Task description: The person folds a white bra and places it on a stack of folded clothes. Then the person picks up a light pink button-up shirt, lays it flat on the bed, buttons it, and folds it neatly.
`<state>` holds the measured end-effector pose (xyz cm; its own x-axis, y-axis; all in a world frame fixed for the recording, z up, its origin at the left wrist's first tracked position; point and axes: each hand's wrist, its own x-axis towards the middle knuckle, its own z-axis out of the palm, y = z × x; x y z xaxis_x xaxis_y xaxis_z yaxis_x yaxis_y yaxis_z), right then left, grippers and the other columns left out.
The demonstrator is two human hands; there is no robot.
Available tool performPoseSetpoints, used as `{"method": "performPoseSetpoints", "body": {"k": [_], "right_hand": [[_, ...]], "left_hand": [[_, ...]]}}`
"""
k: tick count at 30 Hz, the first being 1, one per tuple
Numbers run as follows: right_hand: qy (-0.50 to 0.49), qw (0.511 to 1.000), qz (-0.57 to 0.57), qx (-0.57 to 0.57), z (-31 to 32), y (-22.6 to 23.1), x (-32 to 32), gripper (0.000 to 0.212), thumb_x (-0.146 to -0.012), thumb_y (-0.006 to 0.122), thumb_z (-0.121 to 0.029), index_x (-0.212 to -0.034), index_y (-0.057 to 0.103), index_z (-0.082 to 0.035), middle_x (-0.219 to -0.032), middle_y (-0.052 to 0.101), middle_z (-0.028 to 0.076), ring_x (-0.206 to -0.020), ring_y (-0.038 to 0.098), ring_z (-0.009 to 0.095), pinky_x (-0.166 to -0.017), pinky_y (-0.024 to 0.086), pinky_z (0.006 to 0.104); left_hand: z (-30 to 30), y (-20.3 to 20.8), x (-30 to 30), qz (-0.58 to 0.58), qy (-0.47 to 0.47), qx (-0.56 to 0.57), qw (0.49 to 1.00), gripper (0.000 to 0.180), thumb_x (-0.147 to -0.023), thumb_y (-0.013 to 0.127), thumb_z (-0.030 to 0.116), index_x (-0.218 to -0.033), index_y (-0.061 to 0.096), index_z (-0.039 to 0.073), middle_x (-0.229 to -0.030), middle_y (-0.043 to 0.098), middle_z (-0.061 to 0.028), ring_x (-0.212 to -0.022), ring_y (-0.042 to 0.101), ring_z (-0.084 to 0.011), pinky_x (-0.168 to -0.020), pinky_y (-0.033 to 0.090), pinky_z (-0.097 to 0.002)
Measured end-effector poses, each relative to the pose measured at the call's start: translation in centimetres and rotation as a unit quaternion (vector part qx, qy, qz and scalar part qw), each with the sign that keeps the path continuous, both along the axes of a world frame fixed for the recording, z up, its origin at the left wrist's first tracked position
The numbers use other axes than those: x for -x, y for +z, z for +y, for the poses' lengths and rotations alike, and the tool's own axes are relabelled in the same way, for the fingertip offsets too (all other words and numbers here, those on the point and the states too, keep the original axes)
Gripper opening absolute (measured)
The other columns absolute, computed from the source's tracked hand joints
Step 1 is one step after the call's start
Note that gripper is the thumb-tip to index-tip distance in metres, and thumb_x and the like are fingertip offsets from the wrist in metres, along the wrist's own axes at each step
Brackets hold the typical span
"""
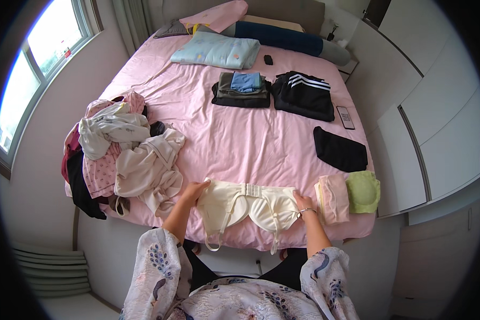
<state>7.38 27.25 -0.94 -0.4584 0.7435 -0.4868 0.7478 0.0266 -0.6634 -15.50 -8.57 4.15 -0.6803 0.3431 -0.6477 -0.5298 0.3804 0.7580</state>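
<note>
A cream bra (245,205) is stretched out sideways at the near edge of the bed, its straps hanging toward me and its hook band along the top. My left hand (196,191) grips its left end, and my right hand (304,203) holds the right end. The fingers of both hands are partly hidden by the fabric. Just right of my right hand lie a folded pale pink garment (333,198) and a green bra (363,192). A heap of unfolded clothes (120,149) spreads to the left of my left hand.
The pink-sheeted bed (197,128) bears folded dark clothes (242,97), a black garment with white stripes (305,96), a folded black piece (340,149) and a phone (345,117). A light blue quilt (216,50) lies farther back. White cabinets (400,138) stand at the right.
</note>
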Motion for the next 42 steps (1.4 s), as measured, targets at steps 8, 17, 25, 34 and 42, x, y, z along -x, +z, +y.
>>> {"method": "performPoseSetpoints", "body": {"k": [8, 17, 25, 34, 42], "right_hand": [[0.044, 0.970, 0.238, 0.016, -1.4, 2.4, -1.4, 0.024, -0.084, 0.059, -0.024, -0.081, 0.064, 0.000, -0.063, 0.055, -0.002, -0.056, 0.042, 0.005, -0.053, 0.039, 0.0248], [0.072, 0.946, 0.314, -0.047, -2.9, 8.1, -2.8, 0.024, -0.087, 0.056, -0.023, -0.075, 0.060, -0.002, -0.059, 0.049, -0.004, -0.050, 0.037, 0.003, -0.046, 0.033, 0.0215], [0.105, 0.902, 0.366, -0.206, -11.2, 13.4, -1.9, 0.031, -0.082, 0.062, -0.018, -0.060, 0.049, 0.000, -0.050, 0.039, -0.002, -0.050, 0.032, 0.006, -0.044, 0.031, 0.0276], [0.167, 0.884, 0.412, -0.146, -18.8, 12.8, -0.6, 0.017, -0.083, 0.060, -0.014, -0.074, 0.059, 0.001, -0.051, 0.044, 0.000, -0.051, 0.036, 0.005, -0.046, 0.034, 0.0258], [0.230, 0.859, 0.422, -0.179, -20.7, 12.1, -0.5, 0.016, -0.081, 0.058, -0.009, -0.094, 0.062, 0.000, -0.074, 0.060, 0.009, -0.065, 0.055, 0.009, -0.057, 0.045, 0.0277]], "left_hand": [[-0.3, 0.7, -1.5, 0.149, 0.011, -0.154, 0.977, 0.021, -0.082, 0.060, 0.015, -0.093, 0.064, -0.002, -0.080, 0.064, -0.0065, -0.064, 0.059, -0.0124, -0.059, 0.047, -0.0257], [-1.1, 6.3, -3.3, 0.210, 0.009, -0.220, 0.953, 0.020, -0.083, 0.059, 0.013, -0.092, 0.065, -0.003, -0.078, 0.064, -0.0061, -0.066, 0.059, -0.0107, -0.060, 0.046, -0.0241], [2.6, 8.3, -8.6, 0.240, 0.051, -0.228, 0.942, 0.019, -0.081, 0.061, 0.013, -0.087, 0.065, -0.004, -0.072, 0.064, -0.0061, -0.058, 0.057, -0.0105, -0.053, 0.045, -0.0243], [3.5, 8.7, -14.1, 0.044, 0.019, -0.302, 0.952, 0.024, -0.087, 0.054, 0.021, -0.100, 0.060, 0.001, -0.088, 0.062, -0.0064, -0.074, 0.060, -0.0145, -0.066, 0.050, -0.0299], [1.9, 7.4, -14.1, -0.027, 0.008, -0.328, 0.944, 0.022, -0.090, 0.049, 0.022, -0.101, 0.057, 0.005, -0.091, 0.060, -0.0058, -0.081, 0.058, -0.0151, -0.074, 0.048, -0.0315]]}}
